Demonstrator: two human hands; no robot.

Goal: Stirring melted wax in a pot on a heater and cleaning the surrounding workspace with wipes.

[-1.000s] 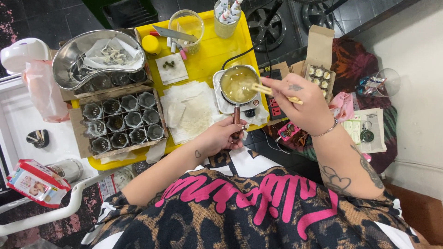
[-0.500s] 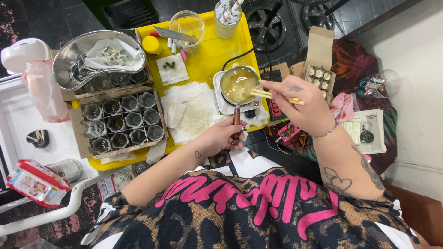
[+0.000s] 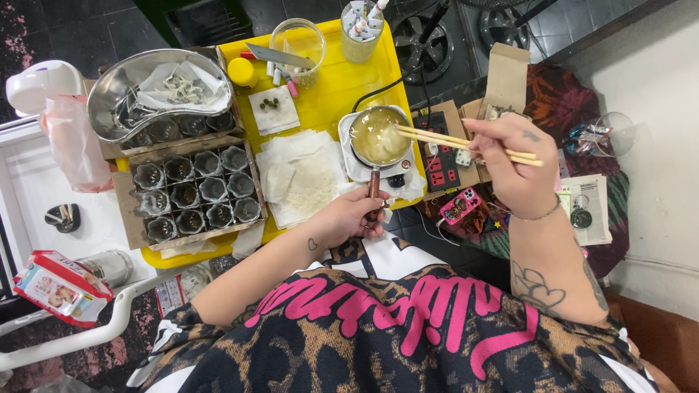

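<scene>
a: chopsticks point(image 3: 466, 144), wooden pair, pinched in right hand point(image 3: 513, 171), fingers closed around the thick ends. tips out over rim of small melting pot point(image 3: 378, 136), near its right edge. cannot tell whether tips touch the liquid.

b: pot contents?

a: pale yellowish melt, glossy. pot sitting on small white hot plate point(image 3: 355, 164) at right edge of yellow tray point(image 3: 342, 73). black cord running off behind it.

b: left hand point(image 3: 349, 216)?

a: wrapped shut around pot's reddish-brown handle point(image 3: 373, 185), handle pointing back toward the body.

b: elsewhere on tray?

a: cardboard crate of small glass cups point(image 3: 193, 193), twelve cells in three rows, left of centre. pile of white paper towels point(image 3: 302, 175) between crate and hot plate. steel kidney-shaped bowl point(image 3: 156, 91) resting on a second crate behind, holding crumpled paper and metal wick bits. folded tissue with small dark beads point(image 3: 271, 108), yellow lidded jar point(image 3: 241, 71), clear plastic tub point(image 3: 295, 38) with a knife point(image 3: 280, 56) laid across, jar of tubes point(image 3: 358, 29) at far edge.

b: right of tray?

a: red-and-black power strip point(image 3: 443, 156) just beside hot plate, under the chopsticks. open carton point(image 3: 504, 76) beyond right hand. pink phone case point(image 3: 461, 204) lower down, near the wrist.
</scene>
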